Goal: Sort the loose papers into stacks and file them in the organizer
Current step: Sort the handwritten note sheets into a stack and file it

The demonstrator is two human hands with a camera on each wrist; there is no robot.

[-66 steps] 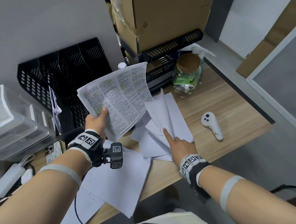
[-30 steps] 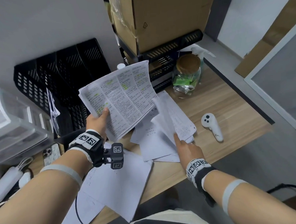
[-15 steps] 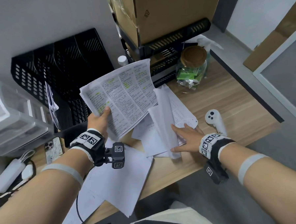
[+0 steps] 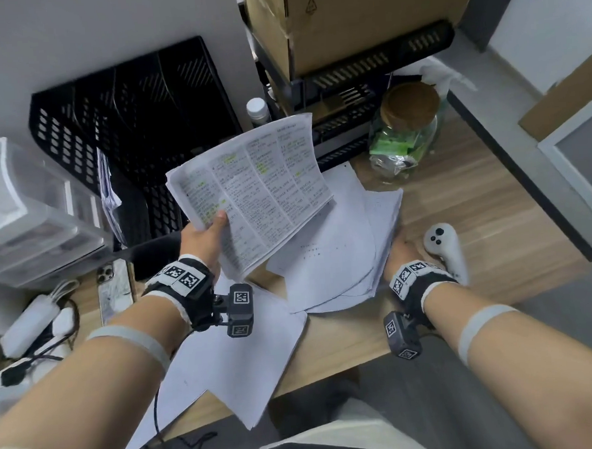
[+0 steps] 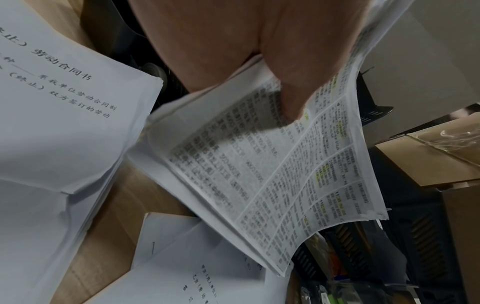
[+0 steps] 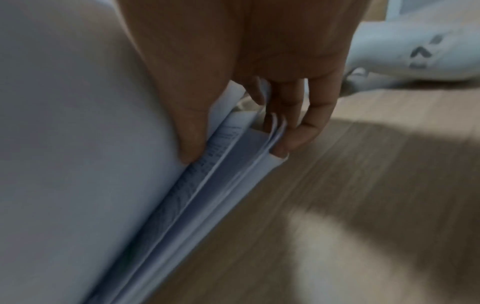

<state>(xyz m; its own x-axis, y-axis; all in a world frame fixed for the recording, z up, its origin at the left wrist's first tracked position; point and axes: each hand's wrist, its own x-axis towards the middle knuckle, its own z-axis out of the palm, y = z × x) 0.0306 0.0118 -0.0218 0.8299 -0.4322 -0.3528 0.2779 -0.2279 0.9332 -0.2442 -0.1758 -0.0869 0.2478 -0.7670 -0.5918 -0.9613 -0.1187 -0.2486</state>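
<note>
At the bench's [image 4: 331, 339] near edge, blank sheets [image 4: 226, 358] overhang and could slide off if brushed. The right hand [image 6: 259, 67] has its fingers [image 6: 306, 131] curled, pinching the loose papers [image 4: 337, 256]; inner leaves may slip. The left hand [image 4: 203, 239] pinches a printed stack [image 4: 251, 192]. The organizer [image 4: 134, 105] stands at the back edge against the wall.

Both forearms reach forward from the bottom of the head view, each with a pale band below a black wrist strap that carries a small camera block. The left hand [image 4: 201, 238] is raised, thumb on top and pointing up, fingers hidden beneath, pinching a sheaf [image 4: 251, 189]. The right hand [image 6: 259, 67] is lower and turned on edge, mostly hidden in the head view; its wrist view shows the thumb against one side of a stack [image 6: 197, 185] and curled fingers [image 6: 303, 131] hooked round its edge.
</note>
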